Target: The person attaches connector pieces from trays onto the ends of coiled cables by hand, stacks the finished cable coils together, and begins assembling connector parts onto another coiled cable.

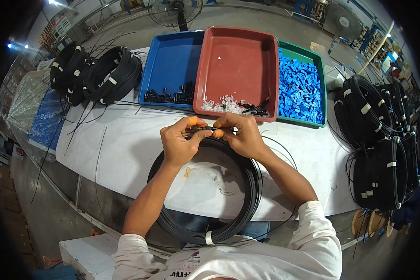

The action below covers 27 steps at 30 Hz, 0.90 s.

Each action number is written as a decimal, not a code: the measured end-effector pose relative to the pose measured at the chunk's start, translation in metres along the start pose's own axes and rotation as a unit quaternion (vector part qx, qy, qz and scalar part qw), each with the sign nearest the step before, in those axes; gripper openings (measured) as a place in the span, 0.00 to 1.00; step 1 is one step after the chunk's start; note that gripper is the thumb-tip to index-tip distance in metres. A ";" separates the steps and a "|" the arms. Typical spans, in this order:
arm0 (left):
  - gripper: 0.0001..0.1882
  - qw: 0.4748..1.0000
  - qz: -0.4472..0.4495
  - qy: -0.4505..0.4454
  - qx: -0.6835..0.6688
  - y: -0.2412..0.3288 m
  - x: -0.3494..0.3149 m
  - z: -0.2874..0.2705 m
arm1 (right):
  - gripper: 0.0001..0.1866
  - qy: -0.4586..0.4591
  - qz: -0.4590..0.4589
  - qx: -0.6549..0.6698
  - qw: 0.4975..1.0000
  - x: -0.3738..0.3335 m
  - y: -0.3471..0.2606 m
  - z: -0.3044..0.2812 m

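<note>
Above the far side of a black cable coil, my two hands meet fingertip to fingertip. A small, narrow black connector lies between them, and both hands pinch it. My left hand has its closed thumb and fingers on the left part. From the other side, my right hand pinches the right end, where a pale bit shows; the fingers hide how the parts join. Orange coverings wrap some fingertips on both hands. The coil, bound with white tape, rests partly on the white table and overhangs its near edge toward my lap.
Beyond my hands stand a blue tray with black pieces, a red tray with clear and black pieces, and a green tray of blue pieces. More cable coils stand left and right. Loose cable ends trail over the table.
</note>
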<state>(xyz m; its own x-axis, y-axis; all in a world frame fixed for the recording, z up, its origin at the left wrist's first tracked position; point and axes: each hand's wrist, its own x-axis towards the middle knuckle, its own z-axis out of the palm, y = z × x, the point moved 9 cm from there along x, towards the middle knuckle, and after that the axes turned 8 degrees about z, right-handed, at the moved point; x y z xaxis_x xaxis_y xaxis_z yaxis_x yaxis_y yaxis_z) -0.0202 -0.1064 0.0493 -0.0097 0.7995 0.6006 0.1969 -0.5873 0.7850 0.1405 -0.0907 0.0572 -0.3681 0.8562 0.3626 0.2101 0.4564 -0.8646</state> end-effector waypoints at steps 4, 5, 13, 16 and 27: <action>0.08 0.997 0.055 -0.022 0.038 0.005 0.003 -0.002 | 0.10 0.001 0.019 -0.005 1.000 -0.001 0.000 -0.003; 0.08 0.997 0.061 -0.026 0.039 0.005 0.003 -0.003 | 0.10 0.000 0.018 -0.003 1.000 -0.001 -0.001 -0.003; 0.11 0.973 0.156 -0.105 0.133 0.024 0.004 0.000 | 0.09 -0.025 0.023 0.009 0.999 -0.001 0.002 0.004; 0.11 0.977 0.140 -0.105 0.119 0.027 0.003 -0.001 | 0.09 -0.041 0.005 0.009 0.999 0.001 -0.003 0.002; 0.05 0.995 -0.010 -0.047 -0.090 -0.006 0.000 -0.005 | 0.14 0.102 -0.219 -0.173 0.955 -0.018 -0.032 0.000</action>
<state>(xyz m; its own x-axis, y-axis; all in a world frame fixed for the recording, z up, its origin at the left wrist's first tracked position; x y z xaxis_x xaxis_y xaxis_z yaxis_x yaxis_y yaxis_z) -0.0261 -0.1038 0.0457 0.0817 0.8142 0.5748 0.0190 -0.5779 0.8159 0.1402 -0.1212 0.0786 -0.3131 0.5773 0.7541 0.3762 0.8045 -0.4597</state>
